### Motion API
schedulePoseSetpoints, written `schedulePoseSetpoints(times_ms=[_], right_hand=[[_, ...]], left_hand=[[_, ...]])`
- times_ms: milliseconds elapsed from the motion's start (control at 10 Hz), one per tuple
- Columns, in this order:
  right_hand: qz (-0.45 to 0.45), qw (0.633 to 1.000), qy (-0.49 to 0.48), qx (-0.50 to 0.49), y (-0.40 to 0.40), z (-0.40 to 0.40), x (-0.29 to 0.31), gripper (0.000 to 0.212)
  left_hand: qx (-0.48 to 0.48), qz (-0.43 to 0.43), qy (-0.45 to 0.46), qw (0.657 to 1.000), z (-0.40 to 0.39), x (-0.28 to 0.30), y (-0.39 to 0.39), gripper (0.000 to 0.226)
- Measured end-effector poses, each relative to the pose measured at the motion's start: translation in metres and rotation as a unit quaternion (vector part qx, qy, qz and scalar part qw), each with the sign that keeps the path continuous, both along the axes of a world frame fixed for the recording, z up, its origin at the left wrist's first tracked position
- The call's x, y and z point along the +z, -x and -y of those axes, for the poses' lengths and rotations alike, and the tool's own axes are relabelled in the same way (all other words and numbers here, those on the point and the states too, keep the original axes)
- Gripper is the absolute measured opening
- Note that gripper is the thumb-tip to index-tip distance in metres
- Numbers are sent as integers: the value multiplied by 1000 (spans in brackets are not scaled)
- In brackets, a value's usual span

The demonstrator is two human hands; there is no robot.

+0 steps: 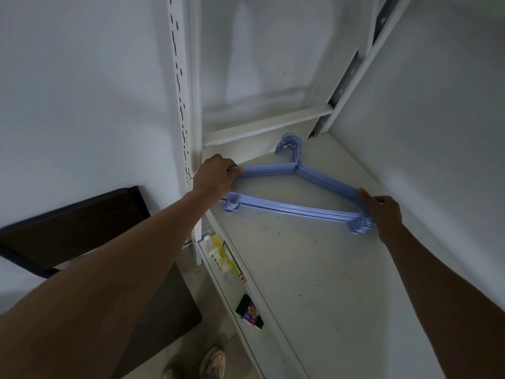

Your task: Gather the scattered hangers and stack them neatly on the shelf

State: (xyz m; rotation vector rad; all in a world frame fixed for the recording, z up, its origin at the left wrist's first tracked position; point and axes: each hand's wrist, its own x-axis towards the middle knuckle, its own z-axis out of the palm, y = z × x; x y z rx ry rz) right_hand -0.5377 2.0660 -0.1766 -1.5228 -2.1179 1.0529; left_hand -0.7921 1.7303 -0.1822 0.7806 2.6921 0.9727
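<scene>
A stack of several light blue plastic hangers (293, 207) lies flat on the white metal shelf (314, 269), hooks pointing toward the back wall. My left hand (214, 177) grips the stack's left shoulder end near the shelf's left upright. At the stack's right end, my right hand (382, 214) closes on the hangers close to the right wall. The hangers look aligned one on top of another.
A slotted white upright (181, 105) stands at the shelf's left. A plastic bottle (218, 255) and a dark packet (250, 311) sit on a lower level. A dark board (73, 225) leans at left. Walls close in behind and at right.
</scene>
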Motion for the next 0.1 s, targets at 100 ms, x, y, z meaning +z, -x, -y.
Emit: schedulePoseSetpoints(times_ms=[100], right_hand=[[-56, 998, 26, -17, -8, 3, 12, 45]], left_hand=[[-13, 24, 97, 995, 2, 24, -2, 66]])
